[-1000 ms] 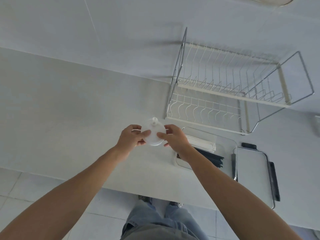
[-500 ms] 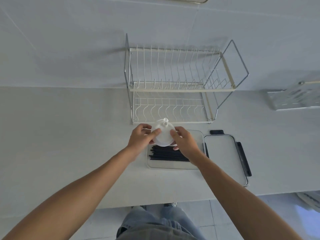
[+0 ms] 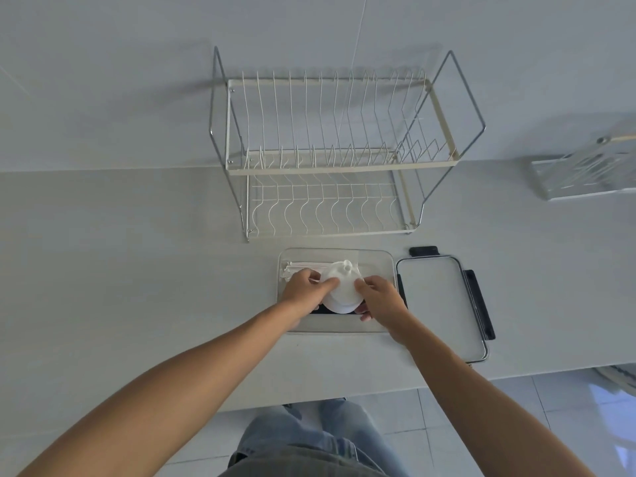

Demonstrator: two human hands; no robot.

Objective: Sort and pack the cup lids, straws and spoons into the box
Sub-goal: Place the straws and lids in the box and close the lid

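Both hands (image 3: 303, 287) (image 3: 380, 297) hold stacked lids (image 3: 342, 292), spout end away.

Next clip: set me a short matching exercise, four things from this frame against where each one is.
Things:
1. lids
2. box lid
3. rack
4. wrapped straws

Places:
A. at the box's far edge
B. flat on the counter, right of the box
C. behind the box, by the wall
D. held between the left hand and right hand, over the box

Pairs: 1-D, 2-B, 3-C, 4-A
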